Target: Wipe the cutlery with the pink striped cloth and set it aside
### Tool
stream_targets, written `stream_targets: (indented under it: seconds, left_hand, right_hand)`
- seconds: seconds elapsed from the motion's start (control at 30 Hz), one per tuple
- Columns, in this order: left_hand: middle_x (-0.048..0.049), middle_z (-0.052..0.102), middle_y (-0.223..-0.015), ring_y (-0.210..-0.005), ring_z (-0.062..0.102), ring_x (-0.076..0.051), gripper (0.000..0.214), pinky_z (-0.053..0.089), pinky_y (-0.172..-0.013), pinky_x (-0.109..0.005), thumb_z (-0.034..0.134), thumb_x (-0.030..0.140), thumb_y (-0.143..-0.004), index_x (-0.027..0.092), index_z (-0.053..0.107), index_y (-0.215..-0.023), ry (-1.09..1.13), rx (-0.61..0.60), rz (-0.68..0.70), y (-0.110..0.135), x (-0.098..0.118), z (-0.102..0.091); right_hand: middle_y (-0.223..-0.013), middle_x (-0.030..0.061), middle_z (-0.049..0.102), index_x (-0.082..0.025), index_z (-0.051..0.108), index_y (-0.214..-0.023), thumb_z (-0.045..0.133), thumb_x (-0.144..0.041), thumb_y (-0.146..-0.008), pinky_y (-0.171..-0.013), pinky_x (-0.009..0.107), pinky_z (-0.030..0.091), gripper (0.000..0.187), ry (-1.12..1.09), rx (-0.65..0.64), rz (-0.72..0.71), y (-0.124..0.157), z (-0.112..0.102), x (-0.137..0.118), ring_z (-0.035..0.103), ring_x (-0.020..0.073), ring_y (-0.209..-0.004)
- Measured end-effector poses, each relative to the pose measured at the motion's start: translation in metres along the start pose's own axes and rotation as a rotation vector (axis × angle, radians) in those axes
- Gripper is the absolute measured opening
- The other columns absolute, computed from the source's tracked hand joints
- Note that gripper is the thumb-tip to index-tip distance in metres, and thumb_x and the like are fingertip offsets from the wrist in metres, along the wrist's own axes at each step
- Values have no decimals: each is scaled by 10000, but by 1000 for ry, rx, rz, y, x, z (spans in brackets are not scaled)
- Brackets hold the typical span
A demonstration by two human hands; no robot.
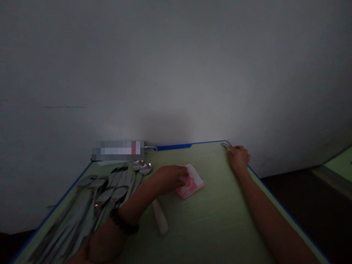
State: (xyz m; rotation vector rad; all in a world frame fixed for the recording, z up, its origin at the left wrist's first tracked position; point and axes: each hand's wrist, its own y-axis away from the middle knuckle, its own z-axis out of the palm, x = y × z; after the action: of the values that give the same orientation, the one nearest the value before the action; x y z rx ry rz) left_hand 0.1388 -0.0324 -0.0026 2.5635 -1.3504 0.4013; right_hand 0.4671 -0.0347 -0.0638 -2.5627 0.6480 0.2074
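1. At the far left of your bench [220, 220], a heap of metal spoons [90, 205] lies fanned out, handles toward you, bowls toward the wall [176, 73].
2. Your left forearm crosses just over that heap; a dark beaded bracelet [123, 222] sits on the wrist.
3. A white handle [161, 218] lies on the green surface just beside that forearm.
4. Your left hand [167, 178] rests on a pink and white cloth [191, 183] near the middle of the bench, fingers curled down onto its left edge, the grip closed on it.
5. Your right hand [238, 157] sits at the far right corner, touching a small pale object [225, 145]. You cannot tell from here whether that grip is closed.
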Motion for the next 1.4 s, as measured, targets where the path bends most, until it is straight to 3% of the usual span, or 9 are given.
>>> stream_targets:
  seconds: [0.1,0.27,0.43,0.5,0.57,0.83,1.03,1.2,1.4]
  left_hand:
    - [-28,589,-1158,-1094,516,-193,242,373,-917,-276,537,275,-793,246,600,-1025,13,31,36,0,-2,-4]
    - [-61,565,-1155,-1057,513,-187,254,356,-915,-303,428,330,-855,205,575,-1020,2,137,-42,12,-18,-30]
    - [-58,642,-810,-718,590,-176,272,414,-618,-255,434,381,-823,161,592,-850,-34,105,-232,49,-45,-59]
    - [-42,639,-730,-652,582,-168,271,391,-559,-239,457,393,-804,162,600,-795,-39,61,-281,66,-52,-65]
    - [-31,641,-710,-642,581,-162,266,382,-546,-230,463,392,-798,170,608,-773,-34,21,-305,77,-53,-65]
    - [-42,676,-675,-587,613,-168,196,392,-496,-225,593,346,-696,178,647,-782,-17,-130,-340,70,-24,-42]
    - [-114,684,-721,-631,647,-233,360,419,-478,-255,568,477,-694,139,650,-784,-70,-211,-344,57,-3,-21]
    - [-132,670,-895,-801,640,-277,455,469,-617,-302,573,532,-654,156,623,-905,-126,-159,-361,54,1,-8]
    - [-103,681,-825,-752,642,-249,234,456,-591,-277,577,277,-643,159,619,-840,-132,-166,-361,51,-5,-11]
  right_hand:
    - [-1155,111,481,-251,569,-1138,464,-298,-827,-857,413,267,332,-10,73,-58,6,-5,-8,371,281,-1063]
    - [-1057,112,511,-211,603,-1066,421,-288,-849,-866,382,304,293,-221,85,-332,22,-19,-40,423,244,-1000]
    - [-918,85,578,-180,574,-1028,341,-320,-884,-775,288,377,307,-532,-231,-659,63,-35,-96,517,172,-836]
    - [-859,58,601,-174,564,-1008,361,-342,-878,-697,256,375,293,-529,-438,-777,80,-36,-118,527,140,-732]
    - [-813,42,615,-181,577,-946,434,-406,-838,-650,249,348,288,-455,-516,-855,92,-32,-139,526,138,-704]
    - [-809,42,642,-197,533,-920,348,-475,-857,-578,256,289,340,-213,-392,-532,84,-7,-189,567,157,-697]
    - [-788,15,646,-207,542,-886,363,-408,-865,-584,237,313,270,-278,-379,-568,82,-1,-183,574,137,-691]
    - [-789,25,644,-204,468,-1119,400,-375,-849,-579,237,331,327,-322,-329,-477,83,5,-181,582,147,-666]
    - [-929,48,623,-207,467,-1146,409,-338,-834,-647,254,390,344,-445,-270,-463,81,13,-179,579,156,-739]
